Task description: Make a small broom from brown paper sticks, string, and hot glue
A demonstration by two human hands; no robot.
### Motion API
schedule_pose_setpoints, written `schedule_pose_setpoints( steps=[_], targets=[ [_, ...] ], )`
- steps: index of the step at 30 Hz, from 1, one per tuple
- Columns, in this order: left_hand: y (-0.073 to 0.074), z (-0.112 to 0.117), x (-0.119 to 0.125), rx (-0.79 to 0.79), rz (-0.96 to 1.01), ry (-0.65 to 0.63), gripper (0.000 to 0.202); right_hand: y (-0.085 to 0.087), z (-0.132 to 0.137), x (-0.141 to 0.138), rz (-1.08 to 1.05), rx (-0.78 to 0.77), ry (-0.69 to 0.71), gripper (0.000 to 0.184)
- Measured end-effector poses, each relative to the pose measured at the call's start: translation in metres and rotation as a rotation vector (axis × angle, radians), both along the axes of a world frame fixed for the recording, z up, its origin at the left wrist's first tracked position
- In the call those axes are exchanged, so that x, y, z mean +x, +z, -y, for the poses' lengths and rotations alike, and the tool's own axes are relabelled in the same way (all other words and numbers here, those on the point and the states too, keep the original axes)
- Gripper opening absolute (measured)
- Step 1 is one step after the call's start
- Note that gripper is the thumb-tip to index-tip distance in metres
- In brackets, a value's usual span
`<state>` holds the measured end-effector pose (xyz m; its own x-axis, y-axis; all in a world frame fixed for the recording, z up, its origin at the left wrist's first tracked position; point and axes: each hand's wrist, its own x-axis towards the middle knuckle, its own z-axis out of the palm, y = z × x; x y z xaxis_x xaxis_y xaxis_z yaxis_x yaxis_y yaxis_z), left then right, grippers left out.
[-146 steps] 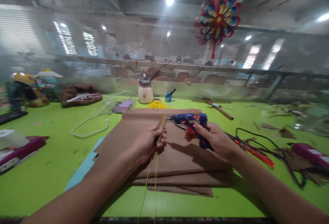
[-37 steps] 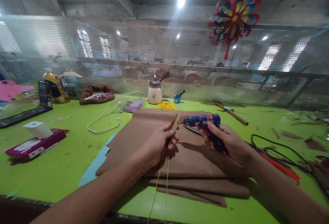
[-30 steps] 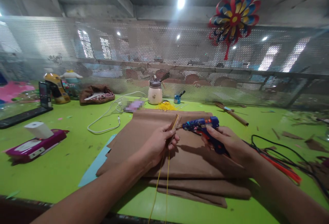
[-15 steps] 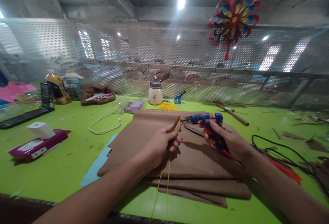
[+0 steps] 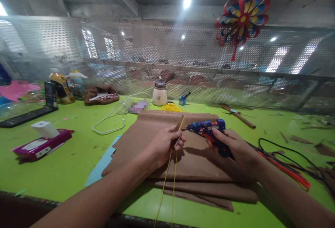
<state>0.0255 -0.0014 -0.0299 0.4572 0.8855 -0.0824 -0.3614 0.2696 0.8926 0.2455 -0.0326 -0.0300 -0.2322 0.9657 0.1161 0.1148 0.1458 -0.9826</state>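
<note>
One blue glue gun (image 5: 206, 127), one thin brown strip (image 5: 180, 124), two yellow strands (image 5: 170, 179). The strip stands tilted in the left hand (image 5: 163, 144), pinched tight between thumb and curled fingers, its top poking out toward one o'clock. The strands hang from that grip toward six. At the strip's three o'clock, the right hand (image 5: 235, 147) wraps closed round the gun's handle, nozzle aimed at nine, tip just beside the strip, above stacked brown sheets (image 5: 193, 161).
</note>
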Motion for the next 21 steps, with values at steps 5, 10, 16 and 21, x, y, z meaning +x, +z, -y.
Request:
schedule_pose_setpoints(
  steps=[5,10,16,21],
  targets=[
    [0.001,0.000,0.000,0.049,-0.003,0.000,0.008,0.000,-0.001,0.001,0.031,0.003,0.011,0.040],
    [0.005,0.002,0.000,0.019,0.017,-0.007,0.014,0.003,0.001,0.000,0.083,0.028,-0.010,0.043],
    [0.006,0.002,0.000,-0.013,0.017,-0.011,0.020,-0.001,-0.007,0.006,0.034,0.090,-0.062,0.039],
    [0.007,0.003,0.000,0.009,-0.003,-0.030,0.017,-0.006,-0.016,0.013,-0.065,0.133,-0.095,0.035]
  ],
)
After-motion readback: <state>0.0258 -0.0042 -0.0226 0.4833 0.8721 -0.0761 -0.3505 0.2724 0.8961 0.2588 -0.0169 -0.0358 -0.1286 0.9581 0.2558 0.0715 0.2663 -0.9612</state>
